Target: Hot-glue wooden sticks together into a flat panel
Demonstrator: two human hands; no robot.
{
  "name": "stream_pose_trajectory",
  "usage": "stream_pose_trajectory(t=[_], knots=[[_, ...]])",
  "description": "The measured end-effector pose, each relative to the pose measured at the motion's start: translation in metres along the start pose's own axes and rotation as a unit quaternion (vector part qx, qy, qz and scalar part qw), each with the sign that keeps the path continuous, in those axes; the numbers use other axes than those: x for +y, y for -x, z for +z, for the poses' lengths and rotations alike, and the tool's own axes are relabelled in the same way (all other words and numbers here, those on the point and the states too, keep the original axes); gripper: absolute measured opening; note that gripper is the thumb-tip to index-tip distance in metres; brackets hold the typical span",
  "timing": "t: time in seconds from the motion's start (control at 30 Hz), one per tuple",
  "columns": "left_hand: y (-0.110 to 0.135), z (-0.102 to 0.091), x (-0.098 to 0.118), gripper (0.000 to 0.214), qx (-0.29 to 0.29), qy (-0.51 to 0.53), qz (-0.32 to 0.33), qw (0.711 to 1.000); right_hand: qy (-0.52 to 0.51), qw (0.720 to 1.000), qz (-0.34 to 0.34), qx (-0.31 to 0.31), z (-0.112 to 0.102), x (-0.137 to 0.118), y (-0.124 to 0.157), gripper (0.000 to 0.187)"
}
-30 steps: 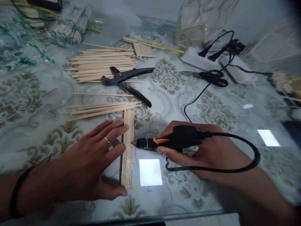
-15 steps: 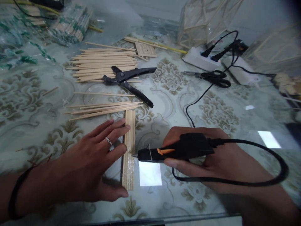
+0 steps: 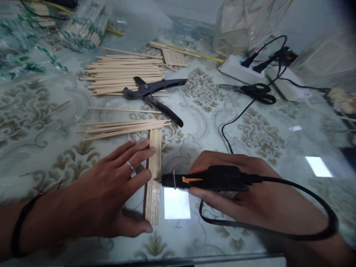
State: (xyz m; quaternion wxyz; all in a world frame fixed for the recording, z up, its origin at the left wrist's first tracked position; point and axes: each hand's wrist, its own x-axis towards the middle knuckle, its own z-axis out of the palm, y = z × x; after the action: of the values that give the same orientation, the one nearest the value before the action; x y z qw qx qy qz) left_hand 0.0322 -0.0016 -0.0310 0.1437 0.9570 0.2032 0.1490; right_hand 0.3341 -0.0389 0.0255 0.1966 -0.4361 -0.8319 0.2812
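A narrow strip of wooden sticks laid side by side (image 3: 155, 155) lies on the patterned tabletop, its lower part shiny as if coated with glue. Along its left edge rests my left hand (image 3: 111, 189), fingers spread, with fingertips and thumb touching the strip. My right hand (image 3: 236, 196) grips a black hot glue gun (image 3: 222, 178) with an orange trigger. Its metal nozzle points left and sits at the strip's surface, near the middle. From the gun's back a black cord loops round over my right wrist.
Beyond the strip lie several loose sticks (image 3: 125, 128), a pile of sticks (image 3: 119, 72) and black cutters (image 3: 155, 92). Scissors (image 3: 258, 92) and a white power strip (image 3: 240, 69) are at the right. Stick frames (image 3: 244, 26) stand behind; bagged sticks (image 3: 86, 27) lie back left.
The glue gun has shifted slightly left and up along the strip, its nozzle now over the wood. The cord loop has dropped lower. My left hand stays on the strip.
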Motion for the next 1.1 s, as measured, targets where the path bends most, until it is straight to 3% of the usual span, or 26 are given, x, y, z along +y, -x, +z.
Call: stream_pose_trajectory(t=[0.27,0.47,0.8,1.1], knots=[[0.0032,0.0022,0.0004,0.066,-0.004,0.001,-0.009,1.000,0.006,1.000,0.007,0.024,0.0016,0.0051,0.0013,0.008],[0.0033,0.0021,0.0003,0.066,0.002,-0.003,-0.005,1.000,0.029,0.999,-0.016,-0.008,-0.0025,0.0028,-0.0005,0.014],[-0.0024,-0.0043,-0.0001,0.067,0.002,-0.009,0.011,1.000,-0.027,0.999,0.004,-0.039,-0.0032,0.0009,0.0016,0.013],[-0.0001,-0.0013,-0.0003,0.066,0.006,0.001,0.009,1.000,0.015,1.000,0.000,-0.007,-0.0005,-0.0010,-0.0017,0.010]])
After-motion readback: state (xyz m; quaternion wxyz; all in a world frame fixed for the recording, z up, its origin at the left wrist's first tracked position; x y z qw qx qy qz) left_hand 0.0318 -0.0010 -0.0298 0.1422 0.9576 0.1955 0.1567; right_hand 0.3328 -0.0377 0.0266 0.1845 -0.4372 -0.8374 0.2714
